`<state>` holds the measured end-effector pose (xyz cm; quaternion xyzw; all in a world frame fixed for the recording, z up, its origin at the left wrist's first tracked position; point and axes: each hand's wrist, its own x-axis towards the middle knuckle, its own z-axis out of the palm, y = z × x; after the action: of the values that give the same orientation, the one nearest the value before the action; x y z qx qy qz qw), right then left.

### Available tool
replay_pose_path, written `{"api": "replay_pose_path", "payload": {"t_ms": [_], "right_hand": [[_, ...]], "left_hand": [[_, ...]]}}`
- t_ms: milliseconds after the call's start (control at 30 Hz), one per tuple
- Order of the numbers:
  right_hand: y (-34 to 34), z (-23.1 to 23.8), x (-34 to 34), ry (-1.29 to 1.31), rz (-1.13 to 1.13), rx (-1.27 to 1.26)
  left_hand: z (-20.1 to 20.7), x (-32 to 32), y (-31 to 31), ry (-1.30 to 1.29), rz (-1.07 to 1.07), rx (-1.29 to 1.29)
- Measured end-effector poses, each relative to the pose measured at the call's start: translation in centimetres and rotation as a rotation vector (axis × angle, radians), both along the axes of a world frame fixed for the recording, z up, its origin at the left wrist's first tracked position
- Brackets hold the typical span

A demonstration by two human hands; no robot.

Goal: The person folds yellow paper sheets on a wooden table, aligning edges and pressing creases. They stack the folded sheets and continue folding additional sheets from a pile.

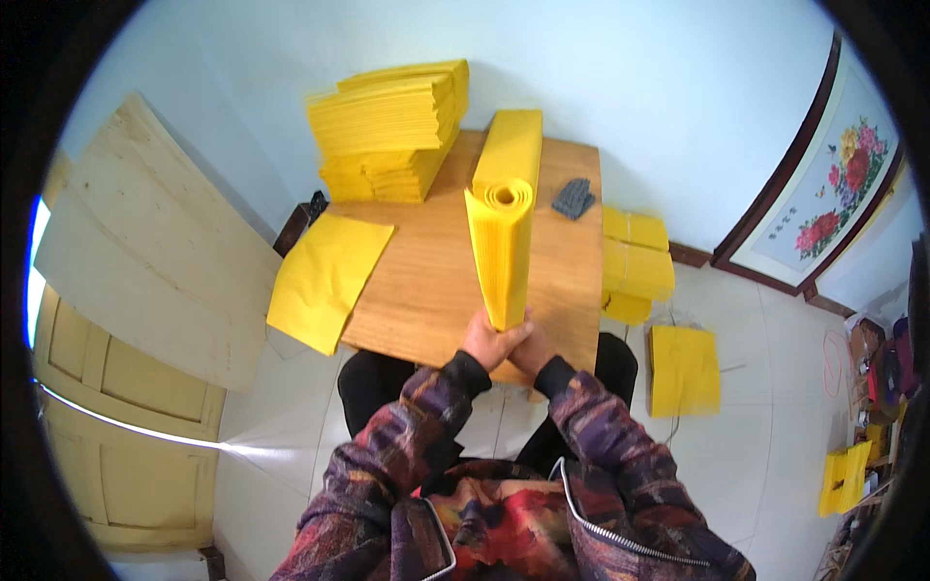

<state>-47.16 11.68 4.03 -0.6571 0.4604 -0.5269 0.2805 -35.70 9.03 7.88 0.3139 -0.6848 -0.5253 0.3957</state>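
Both hands grip the lower end of a roll of yellow paper-like sheets point(502, 257) at the table's near edge. The roll stands upright, its spiral end with a small hole facing up. My left hand point(492, 341) wraps the base from the left, and my right hand point(531, 347) closes against it from the right; the hands touch. Just behind the roll, a yellow folded or stacked piece point(513, 140) lies toward the wall, partly hidden. A loose yellow sheet point(329, 281) overhangs the table's left edge.
Tall stacks of yellow sheets point(383, 126) stand at the back left of the wooden table point(417, 290). A grey cloth or glove point(574, 198) lies at the right. Yellow bundles point(635, 257) and another yellow pile point(684, 370) are right of the table. A wooden board point(155, 232) leans left.
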Motion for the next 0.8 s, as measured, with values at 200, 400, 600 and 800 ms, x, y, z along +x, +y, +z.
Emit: {"api": "replay_pose_path", "payload": {"t_ms": [200,400,600,800], "right_hand": [[0.3,-1.0,0.0,0.115,0.007,0.054],[3.8,-0.4,0.4,-0.07,0.208,0.27],[6.7,2.4,0.6,-0.186,0.681,0.791],[8.0,4.0,0.8,-0.313,0.812,0.678]], "left_hand": [[0.1,0.8,0.9,0.151,-0.12,0.147],[3.1,2.7,2.8,0.157,-0.28,0.268],[6.3,4.1,3.2,0.338,-0.522,0.264],[6.4,4.6,4.0,0.514,-0.507,0.456]]}}
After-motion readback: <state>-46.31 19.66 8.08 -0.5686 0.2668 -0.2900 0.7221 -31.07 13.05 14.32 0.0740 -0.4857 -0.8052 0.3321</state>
